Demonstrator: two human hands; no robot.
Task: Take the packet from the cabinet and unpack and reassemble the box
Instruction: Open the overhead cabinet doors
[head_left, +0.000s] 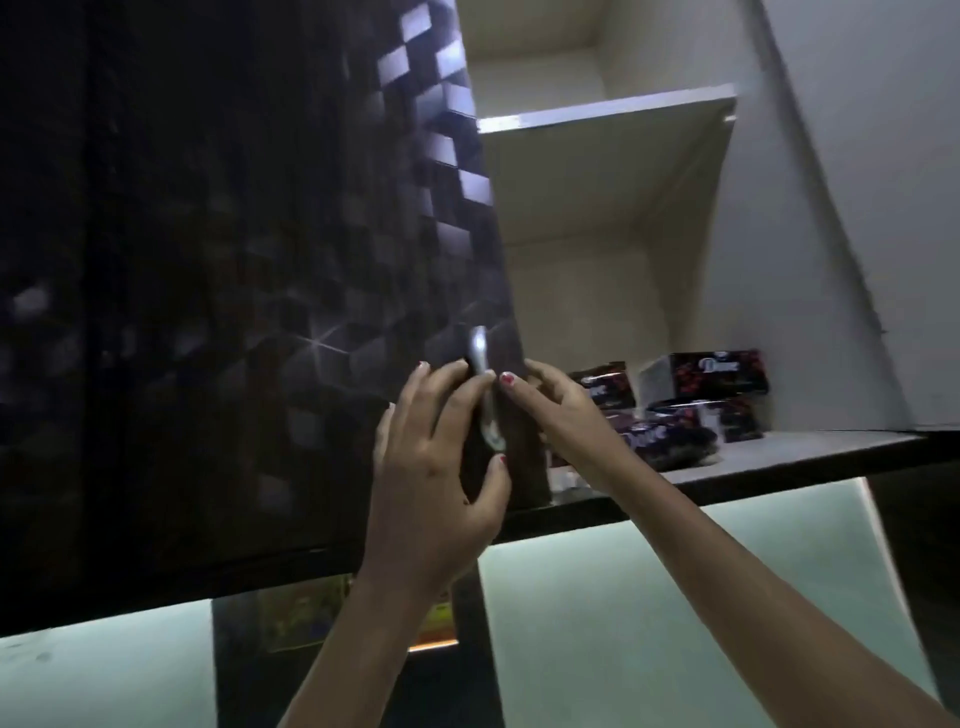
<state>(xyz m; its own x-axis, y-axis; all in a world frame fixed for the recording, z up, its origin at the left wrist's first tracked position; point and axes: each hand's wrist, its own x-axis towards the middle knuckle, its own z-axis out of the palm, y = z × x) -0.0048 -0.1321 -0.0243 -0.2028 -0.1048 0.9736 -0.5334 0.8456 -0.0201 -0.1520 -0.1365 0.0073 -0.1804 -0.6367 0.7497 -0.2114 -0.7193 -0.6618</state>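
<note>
A wall-mounted cabinet (613, 218) with a pale interior hung above a lit, greenish backsplash (649, 613). At left, its dark door (260, 260), patterned in glossy cubes, stood partly open. The left hand (436, 467) was spread against the door's edge, fingers loosely curled beside the metal handle (485, 395). The right hand (550, 405) gripped the door edge from the inner side, its thumb pressed on the handle. Further right, on the lower shelf (810, 447), lay several dark packets (670, 439) with red print and white lettering, beside a matching box (719, 371) standing behind them.
</note>
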